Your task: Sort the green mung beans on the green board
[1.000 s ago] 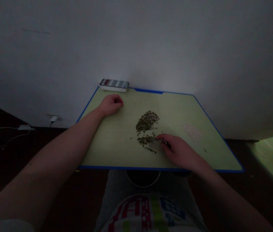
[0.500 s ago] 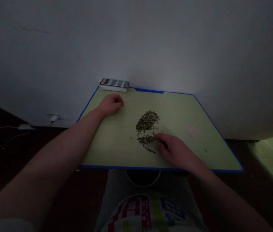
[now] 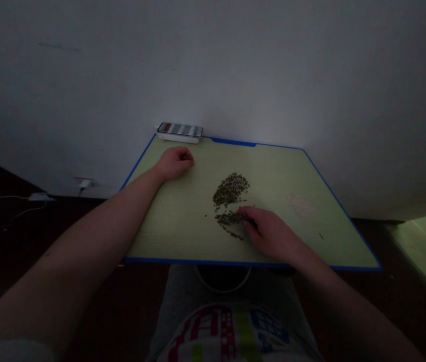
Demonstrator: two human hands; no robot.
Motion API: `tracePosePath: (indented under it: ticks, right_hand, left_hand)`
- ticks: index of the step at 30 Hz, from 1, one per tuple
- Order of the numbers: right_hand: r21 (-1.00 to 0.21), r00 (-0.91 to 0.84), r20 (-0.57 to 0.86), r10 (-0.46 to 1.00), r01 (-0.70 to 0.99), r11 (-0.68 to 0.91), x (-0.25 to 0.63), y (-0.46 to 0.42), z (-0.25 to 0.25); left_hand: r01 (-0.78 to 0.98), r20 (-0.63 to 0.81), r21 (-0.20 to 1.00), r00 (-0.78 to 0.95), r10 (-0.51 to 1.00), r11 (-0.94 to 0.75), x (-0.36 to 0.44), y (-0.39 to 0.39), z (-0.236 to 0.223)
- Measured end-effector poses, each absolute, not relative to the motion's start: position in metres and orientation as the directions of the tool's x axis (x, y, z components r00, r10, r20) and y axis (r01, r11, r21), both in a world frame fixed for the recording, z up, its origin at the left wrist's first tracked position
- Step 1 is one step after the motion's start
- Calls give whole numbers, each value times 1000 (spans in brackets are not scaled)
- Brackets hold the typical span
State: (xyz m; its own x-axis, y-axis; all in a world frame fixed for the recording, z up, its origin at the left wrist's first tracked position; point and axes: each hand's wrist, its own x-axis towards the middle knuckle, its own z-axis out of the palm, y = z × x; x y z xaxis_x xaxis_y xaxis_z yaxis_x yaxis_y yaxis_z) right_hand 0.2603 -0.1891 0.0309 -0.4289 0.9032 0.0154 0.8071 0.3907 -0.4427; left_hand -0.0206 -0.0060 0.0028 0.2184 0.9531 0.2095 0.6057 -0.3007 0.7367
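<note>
Two heaps of small greenish-brown grains lie on the pale green board with a blue edge [image 3: 175, 226]. The larger heap [image 3: 231, 188] is farther from me, and the smaller heap [image 3: 228, 219] is nearer. My right hand [image 3: 268, 229] is at the right side of the smaller heap, its bent fingers drawn together among the grains. Anything between those fingertips is too small and dark to make out. Resting on the board at the left, my left hand [image 3: 175, 163] is curled closed, apart from the heaps; no object shows in it.
A phone [image 3: 181, 129] lies on a white box [image 3: 179, 137] at the far left corner. Pale grains [image 3: 301, 206] are spread at the right, near a small brown sliver [image 3: 321, 236]. The wall [image 3: 235, 75] stands behind the board. A dark round container [image 3: 223, 279] is below its near edge.
My right fingertips have shifted slightly leftward and away from me at the smaller heap. My left hand stays curled in the same place.
</note>
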Motion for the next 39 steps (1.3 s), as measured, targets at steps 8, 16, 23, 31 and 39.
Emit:
tracePosePath:
  ticks: [8, 16, 23, 31, 39]
  right_hand:
    - [-447, -426, -11, 905, 811, 377, 256, -191, 33]
    - [-425, -405, -17, 914, 831, 360, 254, -188, 35]
    - [-425, -430, 2, 903, 817, 390, 252, -186, 34]
    - [-400, -494, -4, 869, 798, 451, 247, -181, 36]
    - [-426, -601, -73, 796, 740, 521, 240, -180, 42]
  left_hand:
    - [597, 211, 743, 220, 952, -303, -22, -2, -1]
    - [592, 209, 748, 219, 953, -300, -21, -3, 0]
    - [606, 214, 738, 207, 955, -297, -21, -4, 1]
    - [603, 214, 737, 220, 952, -305, -21, -4, 1]
    - [612, 225, 724, 225, 948, -318, -21, -4, 1]
